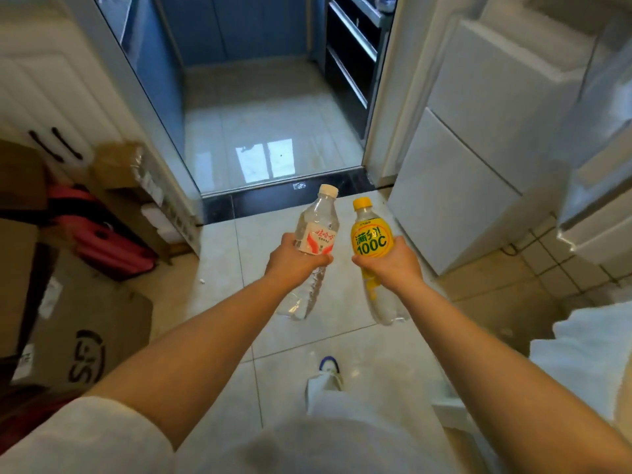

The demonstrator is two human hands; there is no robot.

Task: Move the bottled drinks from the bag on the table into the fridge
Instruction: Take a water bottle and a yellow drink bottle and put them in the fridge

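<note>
Two hands are held out over the tiled floor (301,340). Left hand (290,260) is wrapped round a clear water bottle (316,234) with a white cap; right hand (388,260) grips a yellow-labelled lemon drink bottle (371,239). Both bottles stand upright, near each other, with the white fridge (478,159) to the right.

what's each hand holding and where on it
Left hand grips the clear water bottle around its middle, at the label's lower edge; right hand grips the yellow-capped bottle likewise.
</note>
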